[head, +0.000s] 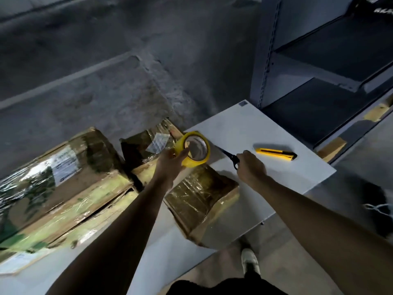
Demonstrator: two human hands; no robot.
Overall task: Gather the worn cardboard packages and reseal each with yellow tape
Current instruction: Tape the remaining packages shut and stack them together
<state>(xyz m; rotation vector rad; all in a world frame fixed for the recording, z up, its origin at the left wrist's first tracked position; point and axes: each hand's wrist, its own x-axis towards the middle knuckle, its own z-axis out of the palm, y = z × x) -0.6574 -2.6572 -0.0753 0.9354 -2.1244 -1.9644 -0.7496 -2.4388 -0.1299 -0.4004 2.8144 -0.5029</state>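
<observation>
My left hand [170, 161] grips a roll of yellow tape [194, 149] above the table's left part, thumb inside the core. My right hand [251, 165] holds black scissors [228, 155] on the white table [265, 133], blades pointing toward the roll. Three worn cardboard packages lie on the table. The big one [63, 182] with a white label is at the left. A smaller dark one [146, 143] sits behind the tape, and a third [202, 199], wrapped in clear film, lies under my left wrist.
A yellow utility knife [276, 153] lies on the table right of my right hand. Grey metal shelving [319, 60] stands at the back right. Concrete floor stretches beyond the table. My shoe [249, 260] shows below the table's near edge.
</observation>
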